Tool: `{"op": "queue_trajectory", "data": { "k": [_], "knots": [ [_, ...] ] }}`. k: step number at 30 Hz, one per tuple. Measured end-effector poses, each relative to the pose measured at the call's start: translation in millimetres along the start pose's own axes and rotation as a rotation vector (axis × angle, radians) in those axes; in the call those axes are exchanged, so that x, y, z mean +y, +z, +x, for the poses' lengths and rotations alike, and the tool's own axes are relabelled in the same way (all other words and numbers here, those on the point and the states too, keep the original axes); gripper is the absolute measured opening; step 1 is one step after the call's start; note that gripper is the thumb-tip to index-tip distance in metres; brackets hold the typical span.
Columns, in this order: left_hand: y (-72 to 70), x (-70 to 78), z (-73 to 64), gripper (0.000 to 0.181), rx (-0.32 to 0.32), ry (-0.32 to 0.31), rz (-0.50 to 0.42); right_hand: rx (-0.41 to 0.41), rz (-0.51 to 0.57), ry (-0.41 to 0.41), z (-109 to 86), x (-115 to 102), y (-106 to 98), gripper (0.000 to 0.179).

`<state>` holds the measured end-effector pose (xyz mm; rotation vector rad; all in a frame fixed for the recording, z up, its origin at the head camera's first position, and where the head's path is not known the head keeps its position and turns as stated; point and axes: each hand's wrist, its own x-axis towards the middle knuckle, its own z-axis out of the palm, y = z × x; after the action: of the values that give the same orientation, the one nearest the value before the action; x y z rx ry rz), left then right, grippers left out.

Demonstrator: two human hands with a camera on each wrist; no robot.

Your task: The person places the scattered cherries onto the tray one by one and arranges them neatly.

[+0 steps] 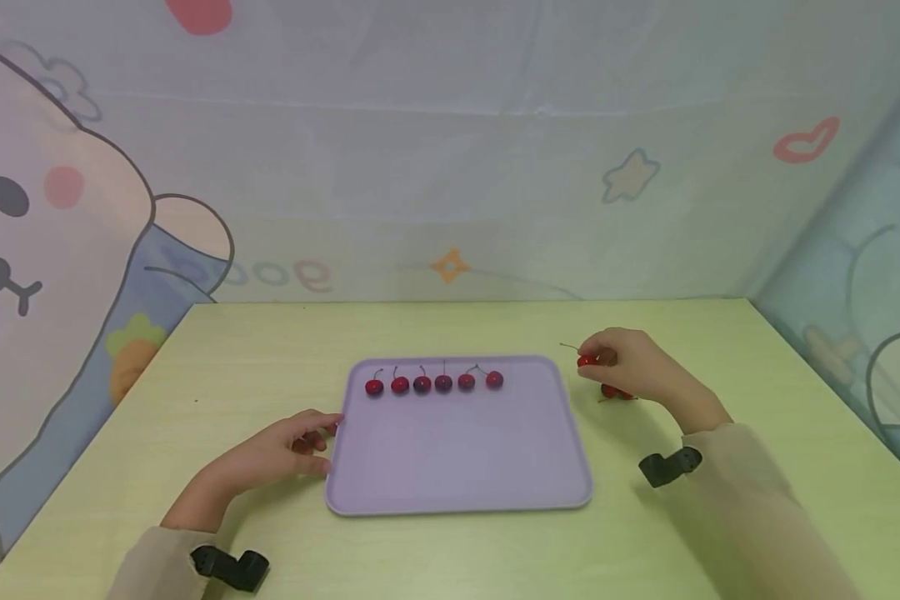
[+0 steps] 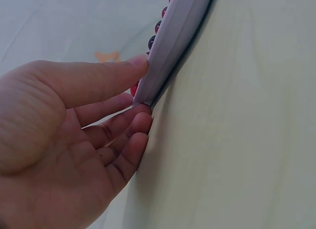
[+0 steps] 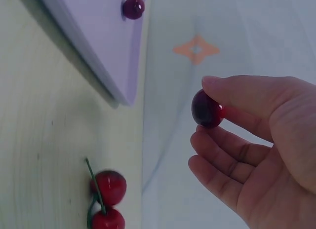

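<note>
A lilac tray [image 1: 461, 450] lies on the table, with several dark red cherries [image 1: 443, 383] lined up near its far edge, stems mostly pointing away. My left hand [image 1: 281, 454] rests at the tray's left side; its thumb and fingertips touch the rim, fingers loosely bent. To the right of the tray, my right hand [image 1: 633, 367] pinches a cherry [image 3: 206, 109] between thumb and fingers, held above the table. The stem of that cherry points left in the head view. Beneath this hand lie a few more cherries [image 3: 108, 188] with green stems, partly hidden in the head view.
The pale yellow-green table [image 1: 450, 554] meets a printed cloth backdrop [image 1: 450, 183] along its far edge. Another cloth side [image 1: 870, 292] stands at the right. Each sleeve carries a black wrist camera, the left one [image 1: 230, 568] and the right one [image 1: 670, 467].
</note>
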<state>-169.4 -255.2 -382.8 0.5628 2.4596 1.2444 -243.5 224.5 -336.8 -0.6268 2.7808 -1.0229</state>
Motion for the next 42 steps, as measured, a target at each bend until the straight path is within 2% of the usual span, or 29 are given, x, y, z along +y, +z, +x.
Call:
{"op": "queue_trajectory", "data": {
  "k": [11, 21, 28, 42],
  "knots": [
    [-1.4, 0.9, -1.9, 0.067, 0.01, -0.001, 0.003, 0.083, -0.09, -0.079, 29.9, -14, 26, 0.02],
    [-0.9, -1.2, -1.5, 0.068, 0.007, -0.005, 0.007, 0.029, -0.048, -0.009, 47.8, -19, 50, 0.019],
    [-0.7, -0.3, -2.0, 0.067, 0.006, -0.004, 0.005, -0.019, -0.05, 0.003, 55.3, -20, 60, 0.021],
    [0.3, 0.1, -1.9, 0.067, 0.004, 0.011, 0.011, -0.052, -0.097, 0.053, 59.7, -19, 68, 0.02]
  ]
}}
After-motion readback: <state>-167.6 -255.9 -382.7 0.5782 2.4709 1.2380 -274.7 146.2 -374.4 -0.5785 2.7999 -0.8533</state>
